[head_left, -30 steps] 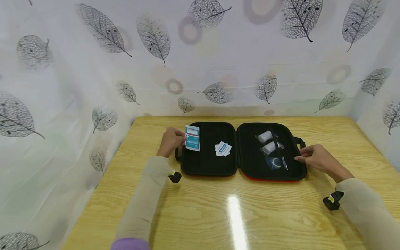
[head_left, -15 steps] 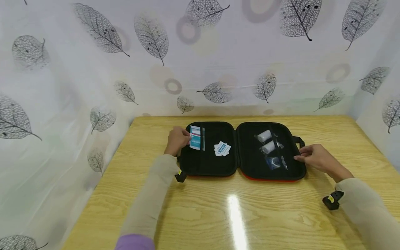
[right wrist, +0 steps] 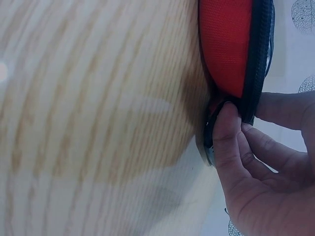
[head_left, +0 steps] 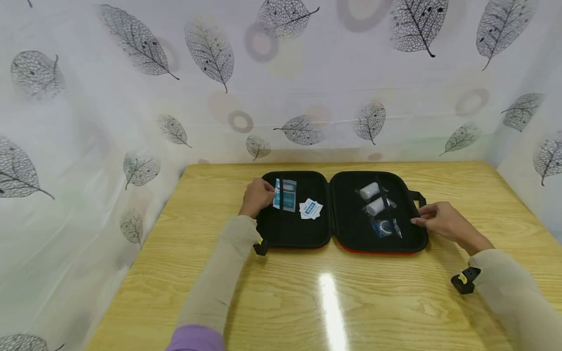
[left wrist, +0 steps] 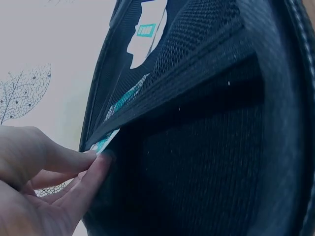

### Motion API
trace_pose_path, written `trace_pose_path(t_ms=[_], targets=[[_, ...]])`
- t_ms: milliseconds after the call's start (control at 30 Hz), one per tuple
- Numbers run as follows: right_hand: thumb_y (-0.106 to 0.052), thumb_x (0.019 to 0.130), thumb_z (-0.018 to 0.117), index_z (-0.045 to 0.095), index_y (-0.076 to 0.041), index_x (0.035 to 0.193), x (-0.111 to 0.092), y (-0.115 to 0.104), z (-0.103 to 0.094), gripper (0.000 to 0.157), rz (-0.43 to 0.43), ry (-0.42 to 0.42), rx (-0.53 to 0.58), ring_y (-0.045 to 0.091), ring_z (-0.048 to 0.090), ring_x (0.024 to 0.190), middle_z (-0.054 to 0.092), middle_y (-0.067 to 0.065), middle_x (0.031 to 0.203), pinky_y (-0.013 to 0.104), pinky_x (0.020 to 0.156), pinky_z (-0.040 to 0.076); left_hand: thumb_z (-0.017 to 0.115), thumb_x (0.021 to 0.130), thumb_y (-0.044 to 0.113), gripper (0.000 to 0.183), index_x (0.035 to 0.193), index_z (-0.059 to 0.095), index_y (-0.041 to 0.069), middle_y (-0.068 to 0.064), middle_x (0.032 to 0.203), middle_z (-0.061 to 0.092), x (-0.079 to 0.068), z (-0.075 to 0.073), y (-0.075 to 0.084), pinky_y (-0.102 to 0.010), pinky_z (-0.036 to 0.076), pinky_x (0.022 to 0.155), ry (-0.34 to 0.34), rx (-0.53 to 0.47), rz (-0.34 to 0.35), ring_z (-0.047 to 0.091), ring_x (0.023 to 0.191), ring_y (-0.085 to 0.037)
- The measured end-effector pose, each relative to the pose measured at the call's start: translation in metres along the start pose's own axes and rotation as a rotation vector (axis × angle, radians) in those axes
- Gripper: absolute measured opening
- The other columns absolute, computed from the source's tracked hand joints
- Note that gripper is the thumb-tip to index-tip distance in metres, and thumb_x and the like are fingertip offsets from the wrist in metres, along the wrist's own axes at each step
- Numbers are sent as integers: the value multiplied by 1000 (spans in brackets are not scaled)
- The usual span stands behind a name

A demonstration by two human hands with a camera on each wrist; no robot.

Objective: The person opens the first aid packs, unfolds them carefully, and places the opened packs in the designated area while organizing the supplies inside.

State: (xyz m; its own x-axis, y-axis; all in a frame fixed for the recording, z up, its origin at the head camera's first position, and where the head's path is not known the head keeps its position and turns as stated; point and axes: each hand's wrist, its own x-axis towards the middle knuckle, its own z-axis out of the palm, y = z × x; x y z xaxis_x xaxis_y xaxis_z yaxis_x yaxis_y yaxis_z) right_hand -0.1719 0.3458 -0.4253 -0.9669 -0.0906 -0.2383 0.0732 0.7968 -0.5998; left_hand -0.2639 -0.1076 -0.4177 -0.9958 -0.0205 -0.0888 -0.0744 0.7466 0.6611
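Note:
A black-lined case (head_left: 303,240) with a red outside lies unfolded in two halves on the table. My left hand (head_left: 257,196) pinches a teal and white flat packet (head_left: 288,196) by its left edge. The packet lies partly under the band of a mesh pocket (left wrist: 197,39) in the left half; its near end sticks out in the left wrist view. Small white square packets (head_left: 311,209) sit behind the same mesh. My right hand (head_left: 441,222) grips the right half's outer rim between thumb and fingers, beside the black handle (head_left: 417,196).
Strapped in the right half are two white rolls (head_left: 370,190) in clear wrap, a blue packet (head_left: 381,228) and a slim clear-wrapped item (head_left: 397,228). The wooden table (head_left: 281,297) spreads in front. A leaf-patterned sheet (head_left: 210,136) hangs behind and at the sides.
My left hand has moved right, sliding the teal and white packet from the case's left edge under the mesh pocket's band. The right hand has stayed at the rim.

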Motion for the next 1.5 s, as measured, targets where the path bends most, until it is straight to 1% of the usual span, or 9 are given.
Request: trace_pose_path(t_ms=[133,333,567,800,933,1100,1267,1400,1500], targets=[[-24,97,69,48,27,128,0,-1,0,64,-2,2,0,47,60,104,60,38,114,48,80,56,68,96,10,16,105,77,0,-13,90,74,-1,2,2,-35,56,66,-16,-40,4,69,71,-22],[-24,97,69,48,28,128,-1,-2,1,64,-9,2,7,47,60,104,59,38,115,48,80,56,67,95,8,15,102,77,-2,-14,87,74,-2,3,2,-32,54,62,-11,-59,3,66,68,-21],[-24,97,69,48,27,129,0,-2,2,64,-8,2,4,48,60,105,59,39,115,48,81,56,67,96,7,14,104,75,-2,-16,103,73,-2,1,-1,-33,58,67,-33,-104,-28,72,76,-20],[-23,97,69,49,27,127,0,-1,2,62,-13,12,-2,47,61,103,60,38,114,49,81,56,69,95,7,13,102,76,-1,-14,100,74,-8,-7,-2,-30,55,64,-41,-71,5,71,76,-20],[-23,96,69,49,27,127,0,0,1,62,-14,14,2,47,61,102,60,38,114,47,80,56,68,97,10,15,101,77,0,-13,96,74,-13,-10,0,-32,55,66,-62,-56,42,71,77,-21],[-24,96,69,49,28,127,0,1,0,63,-13,14,2,47,61,102,60,39,114,47,79,56,68,97,12,14,99,78,2,-9,88,74,-22,-8,7,-34,56,68,-124,-27,96,71,77,-20],[-24,96,70,50,27,126,0,2,0,63,-16,18,-5,47,62,101,60,38,112,47,79,56,69,98,15,14,100,77,5,-5,85,74,-30,-1,16,-33,55,69,-195,-11,105,70,76,-17],[-27,97,69,49,27,128,-1,1,1,65,-16,9,-3,49,60,104,59,39,115,47,79,56,68,98,12,14,104,76,3,-6,89,74,-35,5,19,-34,56,72,-247,-61,122,70,78,-18],[-29,98,68,47,27,130,-1,0,1,68,-11,1,3,51,59,108,58,41,120,48,79,56,67,98,9,13,104,76,1,-8,91,74,-37,10,21,-33,57,72,-266,-97,128,70,79,-19]])
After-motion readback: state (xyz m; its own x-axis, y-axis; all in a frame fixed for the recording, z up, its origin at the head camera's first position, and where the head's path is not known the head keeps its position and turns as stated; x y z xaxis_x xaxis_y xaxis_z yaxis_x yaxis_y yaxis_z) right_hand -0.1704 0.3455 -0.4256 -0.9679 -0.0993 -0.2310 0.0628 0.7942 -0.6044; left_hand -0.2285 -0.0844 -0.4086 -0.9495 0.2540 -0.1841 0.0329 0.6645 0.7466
